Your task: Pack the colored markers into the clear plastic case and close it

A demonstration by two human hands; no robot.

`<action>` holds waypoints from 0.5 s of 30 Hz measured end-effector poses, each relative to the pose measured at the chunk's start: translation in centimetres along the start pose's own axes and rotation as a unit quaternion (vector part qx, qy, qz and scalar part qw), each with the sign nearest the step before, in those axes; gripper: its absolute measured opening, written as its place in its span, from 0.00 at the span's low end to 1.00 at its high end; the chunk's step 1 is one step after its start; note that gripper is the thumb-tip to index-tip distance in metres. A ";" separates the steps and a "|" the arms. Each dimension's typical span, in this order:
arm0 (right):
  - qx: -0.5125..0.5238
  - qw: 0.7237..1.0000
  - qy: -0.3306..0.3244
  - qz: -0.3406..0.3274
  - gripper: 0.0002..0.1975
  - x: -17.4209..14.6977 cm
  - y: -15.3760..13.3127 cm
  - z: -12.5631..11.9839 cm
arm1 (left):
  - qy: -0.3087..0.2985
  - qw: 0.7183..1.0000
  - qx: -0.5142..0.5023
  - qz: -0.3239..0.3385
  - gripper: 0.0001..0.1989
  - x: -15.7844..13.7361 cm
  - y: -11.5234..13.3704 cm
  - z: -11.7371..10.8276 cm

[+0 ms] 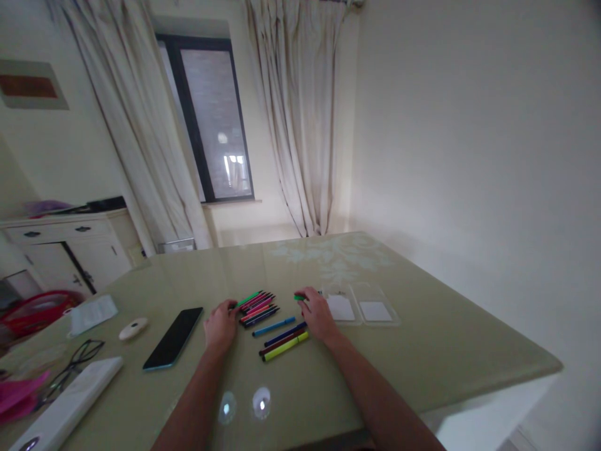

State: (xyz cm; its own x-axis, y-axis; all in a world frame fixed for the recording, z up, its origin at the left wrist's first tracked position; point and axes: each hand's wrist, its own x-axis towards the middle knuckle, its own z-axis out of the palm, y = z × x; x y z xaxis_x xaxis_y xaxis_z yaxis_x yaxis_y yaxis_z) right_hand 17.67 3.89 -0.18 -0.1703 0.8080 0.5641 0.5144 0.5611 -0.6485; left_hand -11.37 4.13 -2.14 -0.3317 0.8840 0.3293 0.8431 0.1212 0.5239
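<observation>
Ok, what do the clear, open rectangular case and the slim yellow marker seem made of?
Clear, open rectangular case: probably thin, smooth plastic; the tabletop shows through, with paler edges. Slim yellow marker: likely plastic, judging by its even, bright colour; glossy or matte, I can't tell.

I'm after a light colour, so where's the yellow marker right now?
In the head view, the yellow marker lies below centre, to the lower left of the right hand, on the near side of the dark red marker.
</observation>
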 end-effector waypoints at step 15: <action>0.134 0.990 0.042 -0.002 0.09 0.2 -0.2 -0.1 | -0.066 0.908 -0.402 0.092 0.26 -2.4 3.8 -0.7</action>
State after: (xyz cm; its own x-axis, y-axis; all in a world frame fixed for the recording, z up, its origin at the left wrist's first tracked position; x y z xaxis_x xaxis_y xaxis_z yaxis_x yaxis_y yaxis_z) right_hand 17.63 3.95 0.09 -0.0963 0.7939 0.6004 0.2698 0.6014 -0.7520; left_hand -7.67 2.13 -0.44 -0.1180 0.9086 0.4007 0.2791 -0.3569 0.8915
